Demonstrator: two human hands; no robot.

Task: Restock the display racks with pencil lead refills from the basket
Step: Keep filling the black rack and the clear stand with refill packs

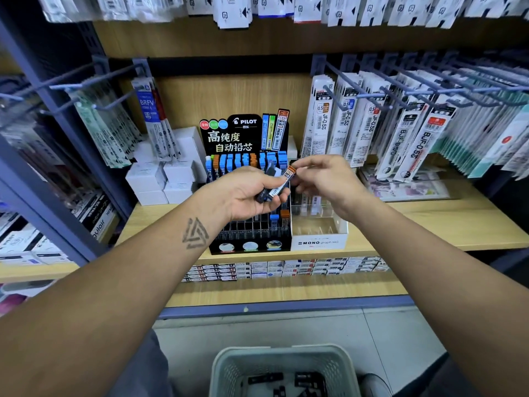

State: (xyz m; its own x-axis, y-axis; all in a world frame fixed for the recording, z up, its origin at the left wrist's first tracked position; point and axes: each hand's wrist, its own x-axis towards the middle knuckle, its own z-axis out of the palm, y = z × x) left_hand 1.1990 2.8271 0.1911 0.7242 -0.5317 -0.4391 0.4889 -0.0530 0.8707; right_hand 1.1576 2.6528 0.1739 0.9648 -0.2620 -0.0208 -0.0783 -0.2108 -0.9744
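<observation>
Hands meet above the black Pilot display rack (226, 138) on the wooden shelf (429, 224). The left hand (246, 193) holds a small bunch of dark pencil lead refill cases (267, 193); how many I cannot tell. The right hand (323, 179) pinches one orange-topped refill case (288, 174) from that bunch. One pale plastic basket (226, 365) sits below on the floor with more dark cases inside

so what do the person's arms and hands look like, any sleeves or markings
Both forearms are bare, with no sleeves, gloves, watch or rings in view. The left forearm carries a dark tattoo of interlocking triangles just below the wrist. The left hand and right hand show no markings.
</observation>
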